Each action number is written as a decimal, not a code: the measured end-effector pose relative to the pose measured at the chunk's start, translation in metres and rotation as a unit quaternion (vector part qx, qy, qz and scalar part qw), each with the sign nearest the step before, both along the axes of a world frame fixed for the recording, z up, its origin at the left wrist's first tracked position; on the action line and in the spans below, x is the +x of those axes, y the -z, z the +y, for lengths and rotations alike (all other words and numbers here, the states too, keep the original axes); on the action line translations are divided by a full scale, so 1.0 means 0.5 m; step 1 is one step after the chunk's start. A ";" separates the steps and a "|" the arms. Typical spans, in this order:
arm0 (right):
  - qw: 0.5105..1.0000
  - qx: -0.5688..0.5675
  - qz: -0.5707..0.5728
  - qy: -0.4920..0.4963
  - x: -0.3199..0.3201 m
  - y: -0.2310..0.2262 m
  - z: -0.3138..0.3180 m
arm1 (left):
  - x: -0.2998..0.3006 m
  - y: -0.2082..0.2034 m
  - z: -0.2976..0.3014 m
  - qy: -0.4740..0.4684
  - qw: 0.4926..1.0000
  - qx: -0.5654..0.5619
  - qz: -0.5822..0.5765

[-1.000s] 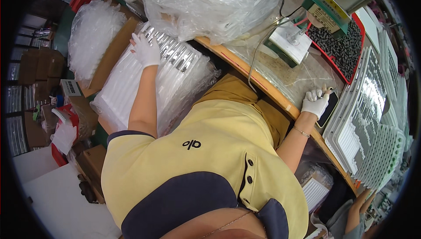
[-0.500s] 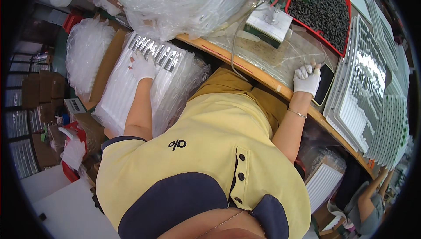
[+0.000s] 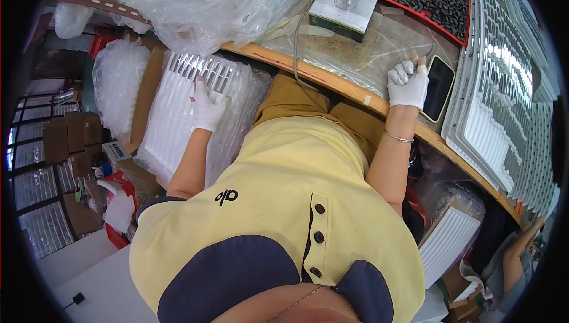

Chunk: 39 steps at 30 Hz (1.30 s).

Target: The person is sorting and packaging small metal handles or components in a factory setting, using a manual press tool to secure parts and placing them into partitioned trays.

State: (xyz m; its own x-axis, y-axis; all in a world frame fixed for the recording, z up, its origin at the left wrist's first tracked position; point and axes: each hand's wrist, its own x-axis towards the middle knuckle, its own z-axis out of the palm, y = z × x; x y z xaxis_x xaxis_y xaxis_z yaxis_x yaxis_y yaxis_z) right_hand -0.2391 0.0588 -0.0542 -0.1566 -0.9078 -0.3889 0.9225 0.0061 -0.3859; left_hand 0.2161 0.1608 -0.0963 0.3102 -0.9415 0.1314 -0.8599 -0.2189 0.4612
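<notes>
- Left hand (image 3: 207, 108), gloved, fingers flat and spread on a stack of white ribbed trays (image 3: 178, 127) in clear plastic.
- Right hand (image 3: 408, 83), gloved, fingers loosely curled, holding nothing, resting on the table edge (image 3: 349, 88) just beside a dark phone (image 3: 438, 87).

Bright, even light; fisheye-bent, dark-vignetted edges.

white cloth gloves (image 3: 207, 109) — glossy plastic trays (image 3: 178, 115)

Gloved left hand (image 3: 207, 108) on white tray stack (image 3: 178, 121), right hand (image 3: 408, 86) beside phone (image 3: 438, 88)
</notes>
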 end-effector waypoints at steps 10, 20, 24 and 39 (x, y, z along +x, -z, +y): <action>0.998 0.001 -0.028 -0.062 0.006 0.002 0.000 | -0.022 0.002 -0.003 -0.021 0.993 0.036 -0.115; 0.995 0.020 -0.010 -0.101 0.013 0.006 -0.004 | -0.005 0.017 0.000 0.005 0.995 0.012 -0.101; 0.996 0.022 -0.020 -0.088 0.010 0.004 -0.006 | -0.051 -0.020 -0.010 -0.003 0.984 0.058 -0.170; 0.998 -0.006 -0.014 -0.064 0.005 0.008 -0.007 | -0.013 0.015 -0.013 0.031 0.993 0.061 -0.098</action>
State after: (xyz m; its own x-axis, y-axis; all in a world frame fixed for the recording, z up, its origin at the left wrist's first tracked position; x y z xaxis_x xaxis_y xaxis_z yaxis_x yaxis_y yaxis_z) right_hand -0.2367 0.0553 -0.0581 -0.0287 -0.9245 -0.3800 0.9253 0.1193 -0.3601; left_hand 0.2097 0.1543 -0.1039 0.2302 -0.9708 0.0680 -0.9441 -0.2059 0.2575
